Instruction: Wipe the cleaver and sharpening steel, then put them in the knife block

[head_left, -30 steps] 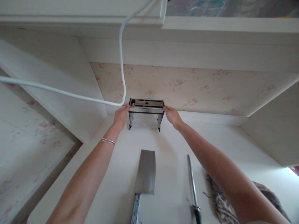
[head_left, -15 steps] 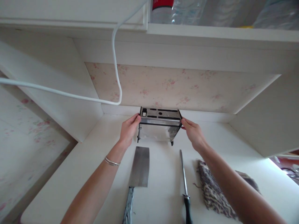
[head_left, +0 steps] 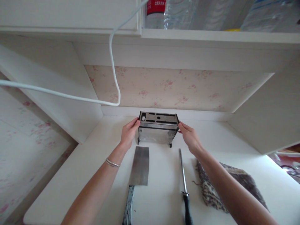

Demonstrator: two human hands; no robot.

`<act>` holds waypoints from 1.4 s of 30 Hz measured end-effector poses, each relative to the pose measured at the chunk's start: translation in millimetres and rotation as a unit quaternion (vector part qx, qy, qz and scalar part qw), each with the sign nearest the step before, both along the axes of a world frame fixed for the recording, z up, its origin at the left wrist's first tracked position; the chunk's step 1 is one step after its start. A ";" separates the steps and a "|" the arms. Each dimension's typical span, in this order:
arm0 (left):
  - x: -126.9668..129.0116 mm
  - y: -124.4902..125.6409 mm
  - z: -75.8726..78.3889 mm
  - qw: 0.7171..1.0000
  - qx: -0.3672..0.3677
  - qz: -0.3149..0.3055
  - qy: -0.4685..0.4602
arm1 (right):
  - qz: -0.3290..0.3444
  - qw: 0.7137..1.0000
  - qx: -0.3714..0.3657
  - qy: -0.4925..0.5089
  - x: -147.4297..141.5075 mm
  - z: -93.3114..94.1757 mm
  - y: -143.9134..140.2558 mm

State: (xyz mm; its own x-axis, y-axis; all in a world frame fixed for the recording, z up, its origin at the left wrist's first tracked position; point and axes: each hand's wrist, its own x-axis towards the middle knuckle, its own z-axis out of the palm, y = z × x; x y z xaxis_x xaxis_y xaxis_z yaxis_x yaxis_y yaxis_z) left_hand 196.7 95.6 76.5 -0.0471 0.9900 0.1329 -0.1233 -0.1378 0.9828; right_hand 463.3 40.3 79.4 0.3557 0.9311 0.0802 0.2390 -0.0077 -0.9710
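A metal knife block (head_left: 157,130) with a black slotted top stands on the white counter (head_left: 77,168), a little in front of the back wall. My left hand (head_left: 129,133) grips its left end and my right hand (head_left: 189,137) grips its right end. The slots look empty. A silver bangle sits on my left wrist. Just in front of the block lie a cleaver (head_left: 140,167), blade pointing away from me, and a sharpening steel (head_left: 182,175) with a black handle.
A patterned cloth (head_left: 225,184) lies on the counter at the right. A white cable (head_left: 70,97) runs from the left and loops up past the upper cabinet. Plastic bottles (head_left: 187,14) stand on the shelf above. Cabinet walls close in both sides of the niche.
The knife block has come forward from the back wall, held between both hands, and now stands nearer the cleaver and steel. The view has tilted, showing bottles on the upper shelf.
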 end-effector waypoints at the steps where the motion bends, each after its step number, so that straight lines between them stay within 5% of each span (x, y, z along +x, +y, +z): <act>1: -1.2 -0.3 -2.0 1.000 0.000 -0.004 -0.007 | 0.002 1.000 -0.001 -0.002 -0.2 -0.4 1.2; 10: -11.3 -4.4 -0.2 0.998 0.007 -0.045 0.054 | 0.028 0.999 -0.025 0.018 -1.3 6.7 1.1; 16: -45.6 -40.7 -10.0 0.978 0.000 -0.037 0.206 | -0.026 0.992 -0.025 0.122 3.0 -1.4 -15.1; 20: -80.6 -85.4 -24.6 0.912 0.044 -0.135 0.384 | -0.028 0.992 -0.025 0.123 15.5 -19.5 -45.1; 24: -105.1 -130.9 -40.4 0.805 0.115 -0.255 0.523 | -0.035 0.996 -0.069 0.043 24.6 -42.4 -91.7; 28: -108.9 -162.9 -50.3 0.695 0.161 -0.383 0.587 | -0.044 0.989 -0.138 0.032 19.9 -63.3 -136.8; 31: -103.5 -173.6 -53.4 0.641 0.191 -0.418 0.615 | -0.049 0.983 -0.166 0.064 10.6 -76.5 -160.4; 35: -96.7 -176.8 -56.7 0.609 0.236 -0.420 0.630 | -0.050 0.982 -0.176 0.051 0.1 -95.7 -178.3; 42: -92.5 -180.5 -57.5 0.624 0.245 -0.394 0.629 | -0.050 0.988 -0.141 0.032 -9.9 -120.9 -186.4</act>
